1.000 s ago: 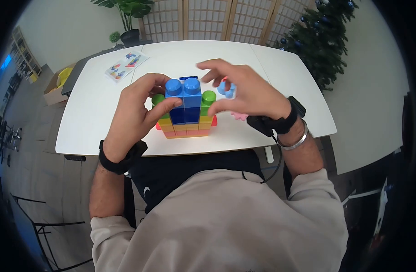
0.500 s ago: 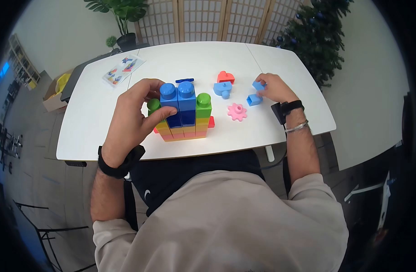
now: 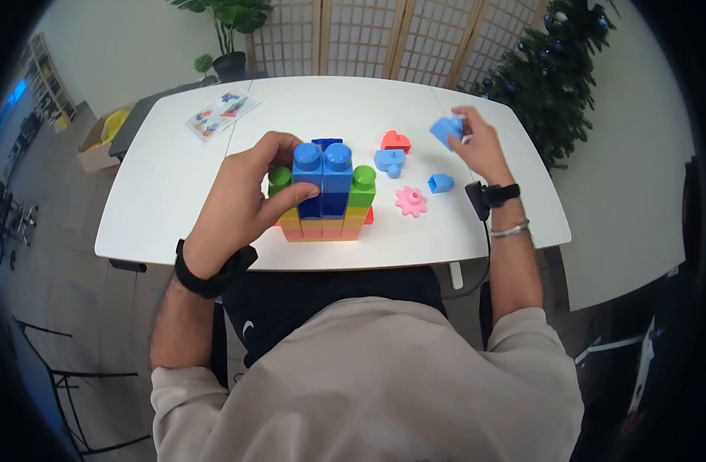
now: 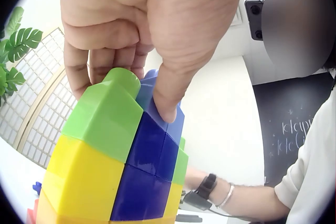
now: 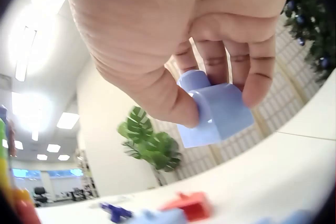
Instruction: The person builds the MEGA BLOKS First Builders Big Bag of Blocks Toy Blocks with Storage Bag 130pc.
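A tower of toy building blocks (image 3: 322, 225) stands near the front edge of the table, in orange, yellow, dark blue and green. Two light blue blocks (image 3: 322, 179) top its middle. My left hand (image 3: 249, 192) grips these from the left, with the thumb (image 4: 169, 95) on the near face and the other fingers behind. Off to the right, my right hand (image 3: 484, 148) pinches a light blue block (image 5: 226, 111) between thumb and fingers. In the right wrist view this block is up above the tabletop, its round stud tilted toward the palm.
Right of the tower lie a pink gear (image 3: 411, 202), a small blue block (image 3: 441, 183), a light blue piece (image 3: 390, 160) and a red piece (image 3: 396, 142). Behind the tower is a dark blue piece (image 3: 327, 142). A printed sheet (image 3: 222, 114) lies at the back left.
My right hand has moved from beside the tower to the right, taken hold of a light blue block and raised it off the table. My left hand has stayed on the tower.
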Available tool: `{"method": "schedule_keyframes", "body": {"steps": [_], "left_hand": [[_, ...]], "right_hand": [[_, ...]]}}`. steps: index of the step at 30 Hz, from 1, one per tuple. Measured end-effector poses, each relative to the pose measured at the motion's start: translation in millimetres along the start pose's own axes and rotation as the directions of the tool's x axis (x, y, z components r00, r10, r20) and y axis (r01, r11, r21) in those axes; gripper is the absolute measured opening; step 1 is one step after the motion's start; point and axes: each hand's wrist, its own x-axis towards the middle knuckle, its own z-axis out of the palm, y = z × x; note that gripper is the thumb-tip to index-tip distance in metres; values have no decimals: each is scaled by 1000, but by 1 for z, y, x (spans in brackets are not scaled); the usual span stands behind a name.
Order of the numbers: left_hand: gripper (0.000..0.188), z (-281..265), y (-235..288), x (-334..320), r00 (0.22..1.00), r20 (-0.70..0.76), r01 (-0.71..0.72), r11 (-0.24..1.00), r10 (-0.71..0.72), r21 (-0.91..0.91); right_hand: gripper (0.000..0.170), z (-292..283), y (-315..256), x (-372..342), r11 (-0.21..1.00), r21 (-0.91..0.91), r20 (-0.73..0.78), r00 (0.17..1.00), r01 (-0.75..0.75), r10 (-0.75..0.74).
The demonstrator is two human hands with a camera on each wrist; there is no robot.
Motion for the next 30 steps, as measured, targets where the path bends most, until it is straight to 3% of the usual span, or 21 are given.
{"method": "schedule_keyframes", "body": {"steps": [3, 5, 9, 11, 12, 16, 19, 25, 27, 29, 30], "left_hand": [[46, 2, -4, 0, 1000, -2, 2, 999, -2, -33], [47, 2, -3, -1, 1000, 5, 11, 1000, -11, -25], [48, 3, -4, -1, 1000, 8, 10, 999, -10, -34], [50, 7, -9, -2, 1000, 0, -11, 1000, 11, -28], [53, 6, -11, -2, 1000, -12, -23, 999, 22, -27], [60, 3, -6, -2, 999, -16, 41, 999, -42, -33], [66, 2, -4, -1, 996, -8, 88, 994, -89, -69], [62, 2, -4, 0, 1000, -4, -12, 999, 11, -34], [63, 5, -9, -2, 1000, -24, -18, 1000, 18, 11], [62, 7, -10, -1, 999, -39, 23, 997, -26, -69], [59, 7, -11, -1, 999, -34, 3, 1000, -4, -29]], "right_hand": [[51, -10, -78, 0, 841, 503, -62, 979, 201, -197], [51, -16, -130, -8, 732, 604, -14, 922, 316, -386], [51, -5, -193, -10, 659, 639, -21, 866, 396, -500], [50, 3, -207, -3, 628, 571, -30, 779, 528, -627], [52, 0, -212, -2, 674, 541, 67, 774, 502, -630], [52, 3, -222, -4, 739, 467, 157, 777, 486, -610], [54, 9, -216, -9, 746, 474, 189, 773, 469, -606], [71, 6, -207, -19, 769, 404, 202, 772, 494, -602], [79, 8, -180, -16, 779, 387, 195, 782, 493, -592], [74, 0, -147, -9, 904, 306, 213, 904, 299, -371], [67, -2, -122, -5, 928, 229, 237, 907, 295, -347]]}}
